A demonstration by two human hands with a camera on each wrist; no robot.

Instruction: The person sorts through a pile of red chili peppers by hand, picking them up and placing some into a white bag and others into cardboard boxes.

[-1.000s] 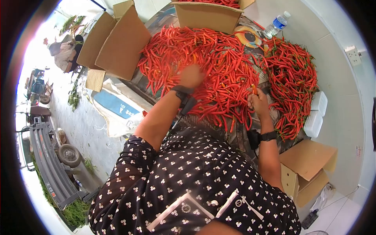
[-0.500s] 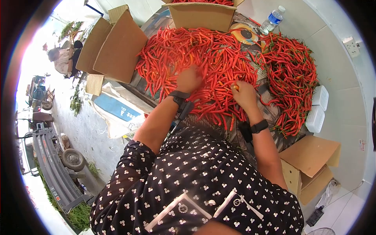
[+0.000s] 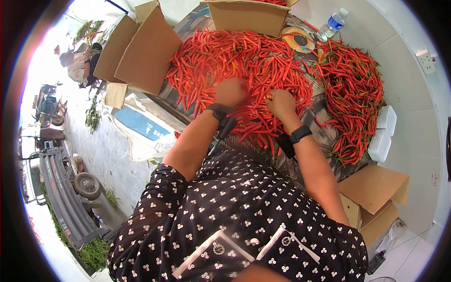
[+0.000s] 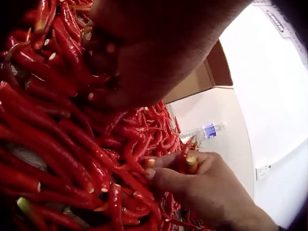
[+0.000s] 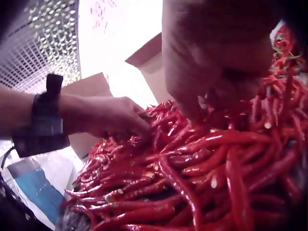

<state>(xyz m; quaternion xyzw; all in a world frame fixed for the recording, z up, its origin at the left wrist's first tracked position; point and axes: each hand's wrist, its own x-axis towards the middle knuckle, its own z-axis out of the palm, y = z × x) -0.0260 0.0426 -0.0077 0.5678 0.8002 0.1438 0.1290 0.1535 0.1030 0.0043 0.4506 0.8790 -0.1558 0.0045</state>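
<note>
Red chili peppers (image 3: 277,70) lie in a wide heap on the table, many with pale cut ends. My left hand (image 3: 230,91) is down in the middle of this heap, palm toward the peppers; its fingertips are hidden, and I cannot tell whether they grip any. Close to its right, my right hand (image 3: 283,104) is low over the near part of the heap. Its curled fingers hold a red chili pepper (image 4: 186,153) and an orange one (image 4: 191,166), with the thumb and forefinger close together at the loose peppers.
A second heap of chili peppers (image 3: 350,94), with green stems, lies to the right. Cardboard boxes stand at the back (image 3: 249,18) and left (image 3: 146,51). A water bottle (image 3: 332,24) and white plastic trays (image 3: 381,134) sit by the wall. Another open carton (image 3: 373,190) is at lower right.
My right hand has moved left from the heap's right edge, with the orange chili pepper still in its fingers. My left hand stays at nearly the same spot in the heap.
</note>
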